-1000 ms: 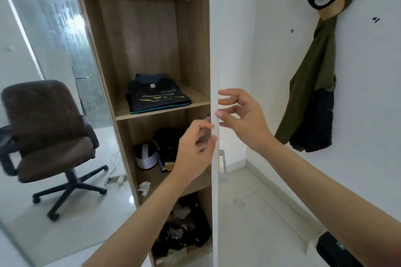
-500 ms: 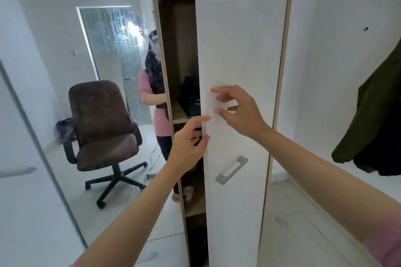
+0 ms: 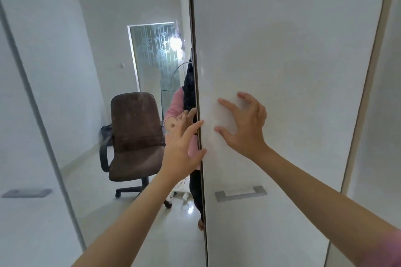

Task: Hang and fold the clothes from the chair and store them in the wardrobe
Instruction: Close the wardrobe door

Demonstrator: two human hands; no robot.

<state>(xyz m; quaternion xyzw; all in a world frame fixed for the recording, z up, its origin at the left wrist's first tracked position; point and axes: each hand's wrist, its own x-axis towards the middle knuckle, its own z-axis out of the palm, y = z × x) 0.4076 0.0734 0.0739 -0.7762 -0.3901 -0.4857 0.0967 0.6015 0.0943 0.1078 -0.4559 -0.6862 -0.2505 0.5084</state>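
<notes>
1. Right hand [image 3: 245,124]: fingers spread and slightly bent, tips pressed on the white wardrobe door [image 3: 282,71]. Grip wide, holding nothing.
2. Left hand [image 3: 183,147]: fingers straight and relaxed, tips at the door's left edge, beside the mirror [image 3: 130,60]. Grip wide, holding nothing. Cannot tell whether the tips touch the edge or the glass.
3. Door: face toward the camera, nearly flush with the mirror panel; a dark seam runs between them. No shelves or interior visible.
4. Handle [image 3: 240,193]: grey bar, horizontal, on the door well below the right hand, not touched.
5. Chair [image 3: 134,136]: brown, on castors, seen in the mirror; seat and back carry no clothes.
6. Clothes: none in sight on the chair or in either hand; wardrobe contents hidden behind the door.
7. Mirror also shows a person's reflection in a pink sleeve [image 3: 175,106] at its right margin, a frosted glass door [image 3: 154,54] behind, and a white floor.
8. Second handle [image 3: 26,193], blurred, on the white panel at far left.
</notes>
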